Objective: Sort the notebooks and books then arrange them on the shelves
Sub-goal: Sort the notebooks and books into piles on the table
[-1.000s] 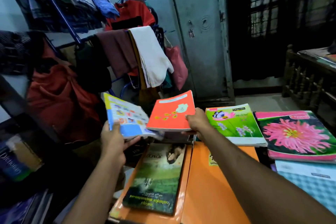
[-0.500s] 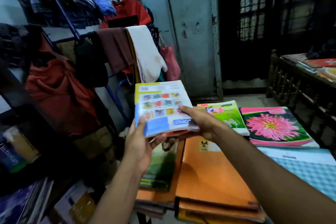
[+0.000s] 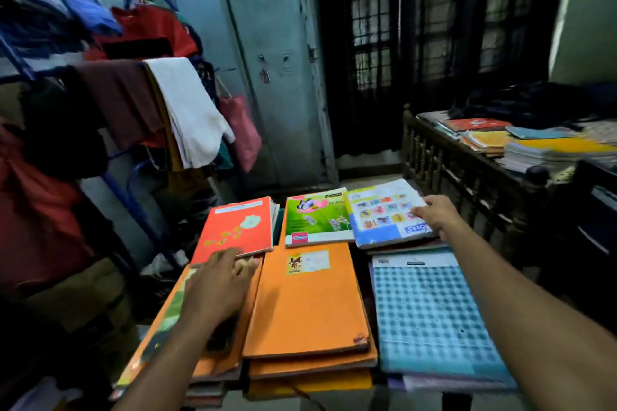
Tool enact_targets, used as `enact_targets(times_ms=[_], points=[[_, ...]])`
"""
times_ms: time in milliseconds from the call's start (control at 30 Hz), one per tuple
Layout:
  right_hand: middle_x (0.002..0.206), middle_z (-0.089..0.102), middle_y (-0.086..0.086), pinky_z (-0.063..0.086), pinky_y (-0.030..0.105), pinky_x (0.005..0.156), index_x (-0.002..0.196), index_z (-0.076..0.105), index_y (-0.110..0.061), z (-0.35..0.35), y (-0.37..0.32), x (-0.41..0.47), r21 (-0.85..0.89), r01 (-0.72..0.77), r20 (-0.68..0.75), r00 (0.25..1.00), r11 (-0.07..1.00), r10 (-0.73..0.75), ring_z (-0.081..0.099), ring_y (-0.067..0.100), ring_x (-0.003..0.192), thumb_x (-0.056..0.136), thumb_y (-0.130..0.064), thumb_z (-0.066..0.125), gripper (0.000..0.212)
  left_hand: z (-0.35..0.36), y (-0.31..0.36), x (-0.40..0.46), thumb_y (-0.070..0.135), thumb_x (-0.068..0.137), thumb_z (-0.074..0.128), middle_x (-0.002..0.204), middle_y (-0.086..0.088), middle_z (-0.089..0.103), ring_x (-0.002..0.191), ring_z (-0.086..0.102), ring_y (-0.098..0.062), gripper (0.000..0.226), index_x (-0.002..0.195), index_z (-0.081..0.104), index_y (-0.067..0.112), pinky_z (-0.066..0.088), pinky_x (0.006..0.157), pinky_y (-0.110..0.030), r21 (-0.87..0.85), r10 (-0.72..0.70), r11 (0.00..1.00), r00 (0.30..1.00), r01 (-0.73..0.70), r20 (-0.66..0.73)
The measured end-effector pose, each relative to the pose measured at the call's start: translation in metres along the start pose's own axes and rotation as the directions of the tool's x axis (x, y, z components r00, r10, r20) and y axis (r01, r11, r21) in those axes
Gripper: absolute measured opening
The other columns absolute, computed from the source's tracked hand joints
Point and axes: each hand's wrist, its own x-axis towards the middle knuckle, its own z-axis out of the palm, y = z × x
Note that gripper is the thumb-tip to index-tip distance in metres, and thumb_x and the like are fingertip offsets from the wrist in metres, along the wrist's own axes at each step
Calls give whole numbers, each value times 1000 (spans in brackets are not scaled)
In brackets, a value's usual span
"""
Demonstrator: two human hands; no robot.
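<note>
Several piles of notebooks lie before me. My right hand (image 3: 434,218) grips the right edge of a blue and white picture notebook (image 3: 380,213), which lies on the far right pile. My left hand (image 3: 217,287) reaches over the left pile, fingers extended and touching the near edge of a red-orange notebook (image 3: 233,230). Between them are a green flower notebook (image 3: 317,217) and a stack of orange notebooks (image 3: 307,304). A blue checked notebook (image 3: 430,317) tops the near right pile. A green-covered book lies mostly hidden under my left hand.
A blue clothes rack (image 3: 140,210) hung with garments stands close on the left. On the right, a dark wooden railing (image 3: 444,170) borders a surface with more book stacks (image 3: 547,150). A grey door (image 3: 267,77) is straight ahead.
The picture notebook went from in front of me to the far right pile, covering the pink flower book. My left hand let go of it and now reaches the red-orange notebook.
</note>
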Motion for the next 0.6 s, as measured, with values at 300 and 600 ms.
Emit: enact_targets(times_ms=[300, 600], points=[[85, 68, 23, 55, 41, 61, 95, 65, 11, -12, 20, 34, -228, -40, -128, 992, 973, 11, 67, 33, 75, 85, -1, 71, 16, 2, 0, 44, 70, 99, 17, 161, -1, 35, 146, 32, -31, 67, 154, 31, 35, 11, 119, -61, 180, -70, 983, 979, 35, 191], [140, 44, 14, 32, 49, 102, 138, 47, -18, 14, 13, 7, -860, -39, -112, 987, 510, -112, 41, 33, 128, 93, -23, 52, 46, 13, -2, 61, 79, 93, 16, 169, 3, 4, 156, 5, -25, 78, 160, 13, 38, -4, 117, -69, 218, -106, 975, 950, 42, 293]])
